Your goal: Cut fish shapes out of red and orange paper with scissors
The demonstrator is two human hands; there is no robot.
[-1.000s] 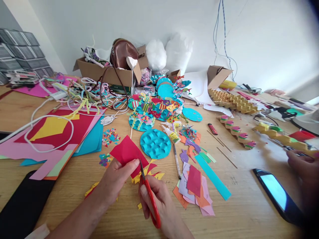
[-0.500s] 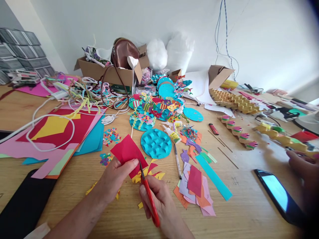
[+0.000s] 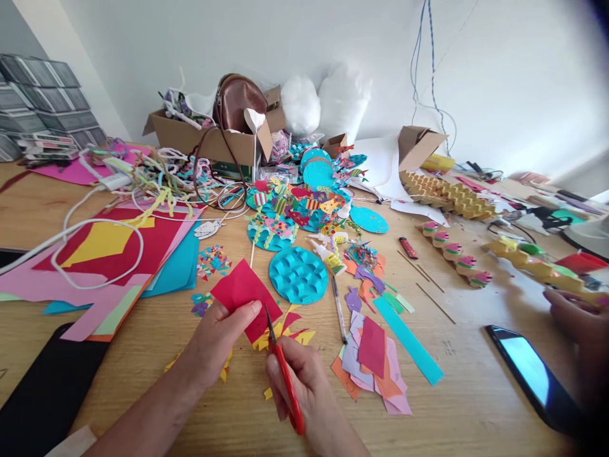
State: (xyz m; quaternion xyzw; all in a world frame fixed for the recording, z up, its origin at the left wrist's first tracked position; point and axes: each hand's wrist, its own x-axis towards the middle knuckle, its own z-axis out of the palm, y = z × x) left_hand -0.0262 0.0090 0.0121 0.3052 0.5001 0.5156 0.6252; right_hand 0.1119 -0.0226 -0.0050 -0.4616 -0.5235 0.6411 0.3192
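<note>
A piece of red paper [image 3: 242, 287] is pinched in my left hand [image 3: 219, 336], thumb on top. My right hand [image 3: 304, 374] grips red-handled scissors [image 3: 291, 390], whose blades meet the paper's right edge close to my left thumb. Yellow and red paper scraps [image 3: 285, 333] lie under and behind the paper. Just beyond is a turquoise disc [image 3: 298, 275] covered with curled paper loops. A pen [image 3: 339, 311] and a pile of cut paper pieces [image 3: 373, 355] lie to the right of my hands.
Coloured paper sheets [image 3: 166, 270] and a white cable [image 3: 102, 285] lie at left. Decorated paper fish [image 3: 304, 206] sit on discs at the back, by glue bottles [image 3: 328, 257]. At right are a phone [image 3: 523, 368], another person's hand [image 3: 573, 324] and painted egg-carton strips [image 3: 454, 254].
My hands, the scissors and the red paper stay almost in place. My left thumb has shifted slightly on the paper.
</note>
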